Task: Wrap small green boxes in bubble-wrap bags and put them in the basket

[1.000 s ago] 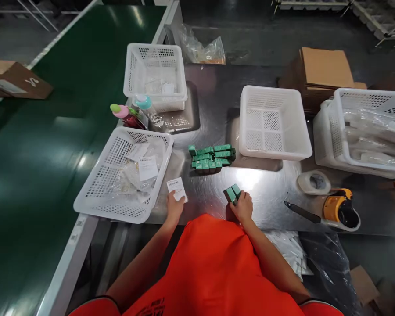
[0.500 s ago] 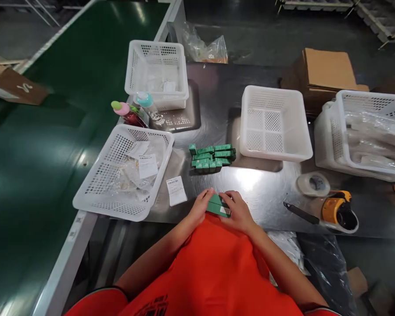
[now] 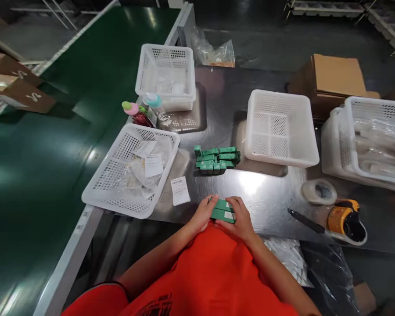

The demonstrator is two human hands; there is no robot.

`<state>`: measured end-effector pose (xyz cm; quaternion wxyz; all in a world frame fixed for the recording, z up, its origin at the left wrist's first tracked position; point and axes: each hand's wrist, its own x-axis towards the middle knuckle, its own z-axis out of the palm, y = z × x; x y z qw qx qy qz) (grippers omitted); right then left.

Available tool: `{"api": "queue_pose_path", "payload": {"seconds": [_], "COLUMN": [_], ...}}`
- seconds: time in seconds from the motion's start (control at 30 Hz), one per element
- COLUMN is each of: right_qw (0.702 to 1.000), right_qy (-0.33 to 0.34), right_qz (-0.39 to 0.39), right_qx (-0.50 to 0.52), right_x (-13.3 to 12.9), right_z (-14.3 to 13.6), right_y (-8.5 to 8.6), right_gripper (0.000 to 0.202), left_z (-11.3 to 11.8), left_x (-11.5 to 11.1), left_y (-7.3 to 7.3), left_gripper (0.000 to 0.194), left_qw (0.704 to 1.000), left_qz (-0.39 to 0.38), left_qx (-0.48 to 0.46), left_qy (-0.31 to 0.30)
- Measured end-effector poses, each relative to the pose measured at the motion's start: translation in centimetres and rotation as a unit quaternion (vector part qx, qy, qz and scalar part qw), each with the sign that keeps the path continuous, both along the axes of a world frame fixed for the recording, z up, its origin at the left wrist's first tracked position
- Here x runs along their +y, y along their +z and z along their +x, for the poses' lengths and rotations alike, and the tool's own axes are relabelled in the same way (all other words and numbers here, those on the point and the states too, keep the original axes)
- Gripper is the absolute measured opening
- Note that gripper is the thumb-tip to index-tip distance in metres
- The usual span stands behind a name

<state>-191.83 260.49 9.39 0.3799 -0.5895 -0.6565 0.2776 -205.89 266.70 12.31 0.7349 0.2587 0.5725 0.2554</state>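
Left hand (image 3: 202,213) and right hand (image 3: 241,218) are pinching two green cartons (image 3: 222,212) between them; printed slip (image 3: 180,191) is lying nearby on table (image 3: 266,199).

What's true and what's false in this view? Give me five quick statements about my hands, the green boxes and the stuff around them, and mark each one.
1. The left hand and right hand are both on two small green boxes. True.
2. The left hand grips a paper slip. False: the printed paper slip lies on the metal table.
3. A black cutter lies left of the yellow tape dispenser in the picture. True.
4. The turquoise-capped bottle is inside a basket. False: the turquoise-capped bottle is outside, beside the pink-topped bottle.
5. More green boxes are grouped beyond the hands. True.
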Motion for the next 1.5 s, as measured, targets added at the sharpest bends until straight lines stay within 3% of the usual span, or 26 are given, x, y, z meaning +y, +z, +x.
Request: {"api": "queue_pose_path", "payload": {"seconds": [0.23, 0.37, 0.53, 0.6, 0.7, 0.83, 0.93, 1.0, 1.1, 1.23, 1.3, 1.37, 1.4, 1.43, 1.5], "right_qw": [0.989, 0.948, 0.895, 0.879, 0.873, 0.874, 0.868, 0.863, 0.865, 0.874, 0.876, 0.879, 0.879, 0.879, 0.878], "right_qy": [-0.042, -0.157, -0.214, -0.238, -0.28, -0.316, -0.341, -0.35, -0.352, -0.346, -0.339, -0.331, -0.33, -0.33, -0.33], "right_qz": [-0.084, -0.181, -0.264, -0.276, -0.271, -0.279, -0.294, -0.302, -0.299, -0.294, -0.292, -0.288, -0.285, -0.283, -0.283], "right_qx": [0.115, 0.21, 0.289, 0.307, 0.294, 0.242, 0.211, 0.206, 0.194, 0.172, 0.177, 0.186, 0.191, 0.196, 0.202], "right_x": [0.4, 0.6, 1.8, 2.2, 2.1, 0.7, -0.3, -0.6, -0.4, 0.4, 0.8, 1.2, 1.4, 1.5, 1.9], "right_z": [-0.7, -2.0, -1.8, -0.9, 1.0, 3.6, 4.8, 5.1, 5.1, 4.7, 4.3, 3.9, 3.6, 3.3, 2.8], "right_y": [0.9, 1.3, -0.2, -1.0, -2.1, -3.1, -3.7, -3.8, -3.7, -3.7, -3.8, -3.6, -3.5, -3.3, -2.9], "right_gripper": [0.05, 0.045, 0.053, 0.057, 0.059, 0.058, 0.058, 0.058, 0.057, 0.059, 0.06, 0.059, 0.058, 0.057, 0.056], "left_z": [-0.3, -0.7, -0.2, 0.0, 0.2, 0.9, 1.9, 2.4, 2.2, -1.7, -5.6, -10.0, -12.1, -14.0, -16.6], "left_x": [0.2, -0.3, -0.6, 0.7, 4.3, 10.3, 13.2, 13.7, 12.5, 9.8, 9.5, 10.0, 10.5, 10.9, 11.5], "left_y": [-0.7, -1.5, -3.2, -4.0, -5.1, -6.1, -7.0, -7.5, -7.6, -5.2, -3.4, -1.9, -1.4, -1.1, -1.2], "left_gripper": [0.062, 0.055, 0.051, 0.042, 0.031, 0.037, 0.041, 0.04, 0.031, 0.017, 0.011, 0.007, 0.01, 0.014, 0.024], "left_qw": [0.997, 0.994, 1.0, 0.995, 0.973, 0.963, 0.96, 0.962, 0.973, 0.993, 0.99, 0.968, 0.944, 0.881, 0.795], "left_qz": [0.075, 0.086, 0.013, -0.087, -0.201, -0.203, -0.188, -0.182, -0.17, -0.078, 0.006, 0.088, 0.132, 0.196, 0.224], "left_qx": [0.023, 0.041, -0.003, -0.048, -0.083, -0.108, -0.115, -0.107, -0.074, 0.03, 0.103, 0.19, 0.258, 0.412, 0.557], "left_qy": [0.005, -0.051, -0.013, 0.022, 0.074, 0.141, 0.172, 0.172, 0.139, 0.086, 0.094, 0.135, 0.156, 0.127, 0.084]}}
